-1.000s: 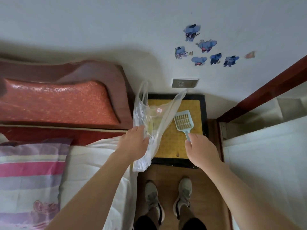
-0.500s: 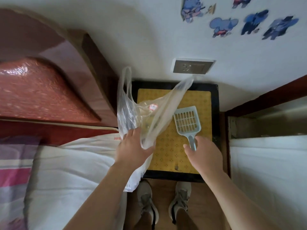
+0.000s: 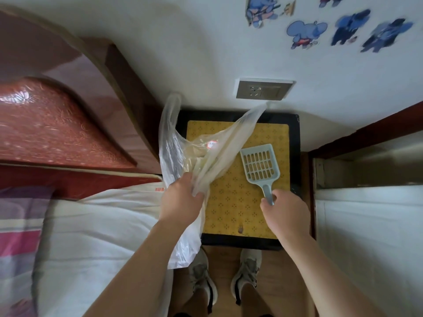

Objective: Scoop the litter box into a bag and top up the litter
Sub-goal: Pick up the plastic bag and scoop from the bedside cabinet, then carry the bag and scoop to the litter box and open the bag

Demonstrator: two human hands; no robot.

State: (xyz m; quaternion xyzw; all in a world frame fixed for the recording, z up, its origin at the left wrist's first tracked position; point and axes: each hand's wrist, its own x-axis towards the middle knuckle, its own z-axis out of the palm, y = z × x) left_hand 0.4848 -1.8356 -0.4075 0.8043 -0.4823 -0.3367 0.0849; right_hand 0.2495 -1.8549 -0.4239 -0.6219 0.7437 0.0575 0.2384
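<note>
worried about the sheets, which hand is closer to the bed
Left. The left hand, holding the bag, is at the bed edge; the right hand, holding the scoop, is over the mat.

both arms extended forward; left hand point(image 3: 180, 199) fisted on bag point(image 3: 170, 147), right hand point(image 3: 286, 216) gripping scoop point(image 3: 263, 182) handle, knuckles up

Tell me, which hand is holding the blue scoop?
The right hand grips the scoop by its handle; the left hand holds the clear plastic bag instead.
</note>
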